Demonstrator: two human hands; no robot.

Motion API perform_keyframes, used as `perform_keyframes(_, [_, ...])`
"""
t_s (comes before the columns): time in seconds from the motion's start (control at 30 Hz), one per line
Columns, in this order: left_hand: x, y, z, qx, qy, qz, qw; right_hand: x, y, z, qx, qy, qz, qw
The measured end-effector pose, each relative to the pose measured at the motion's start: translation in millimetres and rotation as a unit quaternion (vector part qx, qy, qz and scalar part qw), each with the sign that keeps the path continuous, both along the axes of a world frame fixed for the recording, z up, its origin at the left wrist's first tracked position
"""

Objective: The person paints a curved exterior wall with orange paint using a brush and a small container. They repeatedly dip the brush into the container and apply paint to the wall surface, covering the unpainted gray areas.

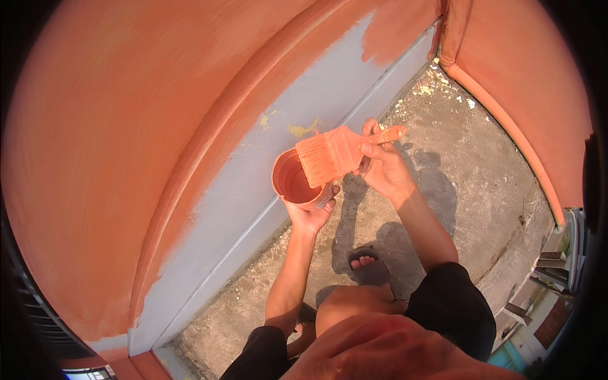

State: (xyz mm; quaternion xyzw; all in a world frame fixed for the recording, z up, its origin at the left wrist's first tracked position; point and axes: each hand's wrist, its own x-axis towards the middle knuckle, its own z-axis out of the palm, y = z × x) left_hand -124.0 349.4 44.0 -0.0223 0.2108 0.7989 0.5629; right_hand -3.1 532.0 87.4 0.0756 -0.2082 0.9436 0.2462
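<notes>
My left hand [313,213] holds a small paint pot [285,178] from below, its opening facing up and its walls coated in orange paint. My right hand [382,166] grips a wide flat paintbrush [344,147] where the handle meets the head. The orange-covered bristles lie over the pot's right rim; whether they touch it, I cannot tell. Behind both stands a wall, orange [166,85] in its upper part, with a grey band [247,180] low down. The edge between orange and grey is uneven, and yellowish patches show on the grey.
An orange pipe [513,128] runs along the foot of the right wall [527,57]. Pale flakes [425,89] lie on the concrete floor [479,190] near the corner. My sandalled foot [365,262] is below my hands. Dark brackets [551,261] stand beyond the floor's edge at lower right.
</notes>
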Motion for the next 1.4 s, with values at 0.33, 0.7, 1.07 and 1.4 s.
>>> perform_keyframes(0.33, [7.2,-74.3,-35.0,-0.011,-0.018,0.004,1.0,-18.0,22.0,12.7,-0.108,-0.065,-0.139,0.982])
perform_keyframes(0.7, [17.5,-81.6,-49.5,-0.023,-0.05,0.016,0.998,-54.5,3.3,39.4,0.179,-0.032,-0.182,0.966])
perform_keyframes(1.07, [20.8,-83.7,-66.0,-0.01,-0.087,-0.014,0.996,-65.7,89.5,21.9,0.203,-0.053,-0.435,0.876])
perform_keyframes(1.4, [31.1,-79.6,-72.5,-0.037,-0.087,-0.028,0.995,-61.2,139.5,44.2,0.287,-0.15,-0.748,0.58])
